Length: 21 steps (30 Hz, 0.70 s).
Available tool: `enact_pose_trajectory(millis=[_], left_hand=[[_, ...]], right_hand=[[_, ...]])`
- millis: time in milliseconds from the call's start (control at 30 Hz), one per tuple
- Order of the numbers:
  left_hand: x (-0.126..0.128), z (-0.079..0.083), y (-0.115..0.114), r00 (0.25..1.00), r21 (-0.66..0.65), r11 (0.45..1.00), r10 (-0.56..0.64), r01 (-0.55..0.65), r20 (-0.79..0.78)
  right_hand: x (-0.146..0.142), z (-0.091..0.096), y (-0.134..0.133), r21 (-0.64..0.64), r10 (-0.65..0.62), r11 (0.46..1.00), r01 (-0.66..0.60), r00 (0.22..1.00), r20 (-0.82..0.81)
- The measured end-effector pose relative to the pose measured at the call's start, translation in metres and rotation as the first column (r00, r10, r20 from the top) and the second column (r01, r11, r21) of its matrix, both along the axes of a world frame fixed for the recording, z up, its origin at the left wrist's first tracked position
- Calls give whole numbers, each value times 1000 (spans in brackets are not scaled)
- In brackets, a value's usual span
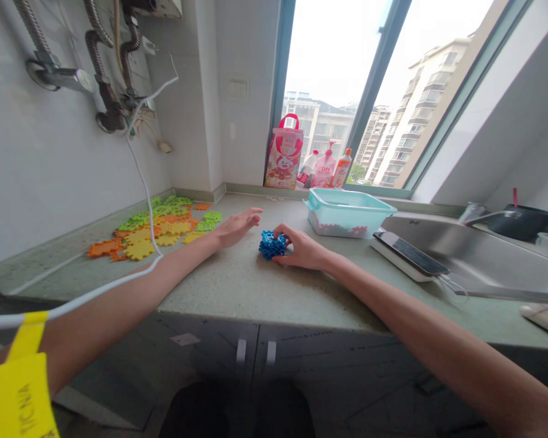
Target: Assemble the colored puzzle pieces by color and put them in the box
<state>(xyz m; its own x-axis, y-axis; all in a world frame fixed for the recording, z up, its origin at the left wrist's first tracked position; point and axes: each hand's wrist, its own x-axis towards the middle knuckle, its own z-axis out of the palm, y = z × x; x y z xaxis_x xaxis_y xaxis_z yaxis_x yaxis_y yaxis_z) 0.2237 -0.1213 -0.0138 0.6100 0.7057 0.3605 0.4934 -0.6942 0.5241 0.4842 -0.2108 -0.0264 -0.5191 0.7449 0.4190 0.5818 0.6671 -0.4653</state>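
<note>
A stack of blue interlocking plastic pieces (pixel 270 245) rests on the counter in front of me. My right hand (pixel 301 246) grips it from the right, thumb low and fingers on top. To the left of the stack, my left hand (pixel 238 228) hovers over or lies on the counter with its fingers stretched out, holding nothing and apart from the blue pieces. Near my left forearm lie yellow pieces (pixel 141 249), orange pieces (pixel 106 247) and green pieces (pixel 209 221) of a similar kind, spread and partly overlapping.
A turquoise plastic basket (pixel 351 204) with reddish pieces inside stands behind my right hand. Right of it, a phone (pixel 411 252) lies on a white box beside the steel sink (pixel 475 261). A white cable (pixel 139 164) hangs across my left arm. Bottles (pixel 324 169) line the windowsill.
</note>
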Motion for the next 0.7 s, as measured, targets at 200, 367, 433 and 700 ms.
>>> enact_pose_trajectory(millis=[200, 367, 433, 700], left_hand=[[0, 0, 2, 1000, -5, 1000, -2, 2, -6], [-1, -1, 5, 999, -23, 1000, 7, -8, -33], [-1, -2, 7, 999, -42, 999, 4, -6, -44], [0, -6, 7, 999, -51, 999, -15, 13, -42]], right_hand=[[-2, 9, -4, 112, 13, 994, -15, 1000, 19], [26, 38, 2, 406, -146, 898, 169, 985, -88], [49, 51, 7, 501, -276, 799, 332, 943, -184], [146, 69, 20, 492, -642, 314, 812, 563, -521]])
